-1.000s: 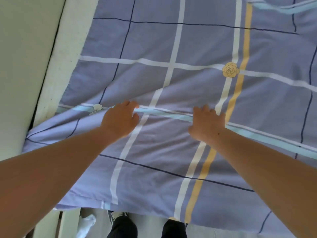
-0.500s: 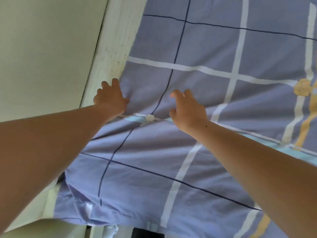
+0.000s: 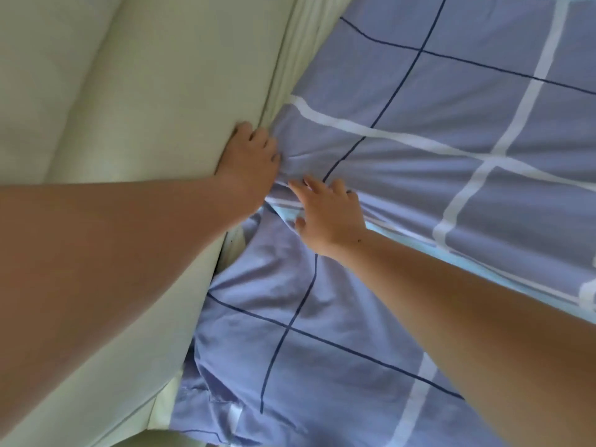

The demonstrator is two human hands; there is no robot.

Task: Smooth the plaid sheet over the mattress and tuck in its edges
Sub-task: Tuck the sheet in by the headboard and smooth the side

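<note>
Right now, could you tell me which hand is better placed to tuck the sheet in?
Probably left: the left hand is at the sheet edge beside the panel, fingers curled into bunched fabric; the right hand lies spread further in.

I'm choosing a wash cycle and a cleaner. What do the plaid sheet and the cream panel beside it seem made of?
The plaid sheet: thin woven fabric, likely cotton or a blend, matte; it bunches into soft creases by the left hand. The cream panel: smooth, slight sheen, rounded padded-looking ridges; perhaps faux leather, unsure.
</note>
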